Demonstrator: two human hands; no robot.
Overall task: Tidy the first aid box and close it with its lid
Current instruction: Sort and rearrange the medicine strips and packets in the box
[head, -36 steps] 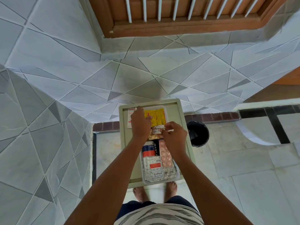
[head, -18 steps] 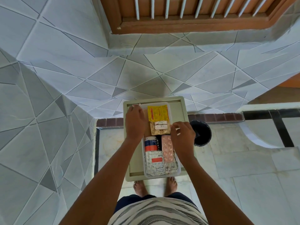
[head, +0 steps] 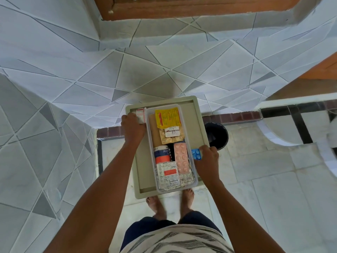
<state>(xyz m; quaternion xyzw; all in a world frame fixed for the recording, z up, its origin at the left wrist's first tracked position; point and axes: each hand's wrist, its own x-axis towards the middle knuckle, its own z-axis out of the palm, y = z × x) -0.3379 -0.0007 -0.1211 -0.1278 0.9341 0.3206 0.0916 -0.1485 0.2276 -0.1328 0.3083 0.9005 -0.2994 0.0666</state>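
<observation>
Reaching forward from the bottom of the view, both bare arms stretch over a beige tray (head: 196, 114) that carries the clear first aid box (head: 194, 172). The right hand (head: 207, 159) sits at the box's right rim, near the tray's right edge, its fingers pinched on a blue blister pack (head: 197, 154) that touches the rim. Farther along, the left hand (head: 133, 127) lies knuckles-up just left of the box, by the tray's far left corner, its fingers curled over a white packet with red print (head: 141, 114); whether they grip it I cannot tell. The open box lies lengthwise along the tray. Its near end holds a crumpled printed leaflet pack (head: 168, 175), then a roll of adhesive tape (head: 161, 155) and a pink blister strip (head: 181, 158) side by side. Beyond them come a gold blister strip (head: 171, 136) and, at the far end, a yellow sachet (head: 167, 115). No lid is on the box.
</observation>
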